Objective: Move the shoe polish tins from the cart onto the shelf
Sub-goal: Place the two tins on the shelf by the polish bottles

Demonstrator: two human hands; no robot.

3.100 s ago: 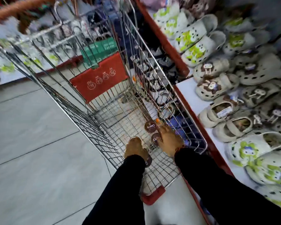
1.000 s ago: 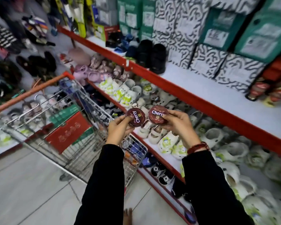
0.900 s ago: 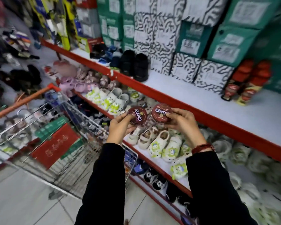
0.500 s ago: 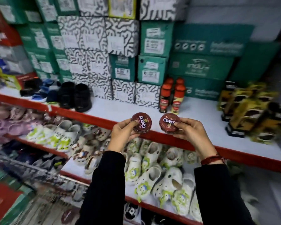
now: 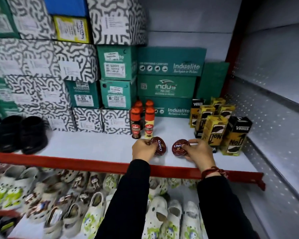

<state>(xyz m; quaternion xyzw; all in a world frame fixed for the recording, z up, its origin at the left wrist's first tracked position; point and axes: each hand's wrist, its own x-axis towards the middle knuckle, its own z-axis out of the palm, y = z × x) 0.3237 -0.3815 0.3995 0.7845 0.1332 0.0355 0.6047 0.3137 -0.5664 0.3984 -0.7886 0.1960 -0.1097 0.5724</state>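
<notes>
Two round dark-red shoe polish tins with white "Cherry" lettering are at the white shelf (image 5: 93,147), just behind its red front edge. My left hand (image 5: 142,150) grips the left tin (image 5: 160,146), which is tilted with its lid facing me. My right hand (image 5: 198,151) grips the right tin (image 5: 179,147), low over the shelf surface; I cannot tell whether either tin touches it. The cart is out of view.
Several red-capped polish bottles (image 5: 141,119) stand just behind the tins. Yellow-and-black boxes (image 5: 214,128) stand at the right, black shoes (image 5: 21,133) at the left. Stacked shoe boxes (image 5: 117,90) fill the back. White clogs (image 5: 93,204) crowd the shelf below.
I turned from the cart toward the shelf with one tin in each hand. Both hands have moved forward and down from in front of the red edge to over the shelf surface.
</notes>
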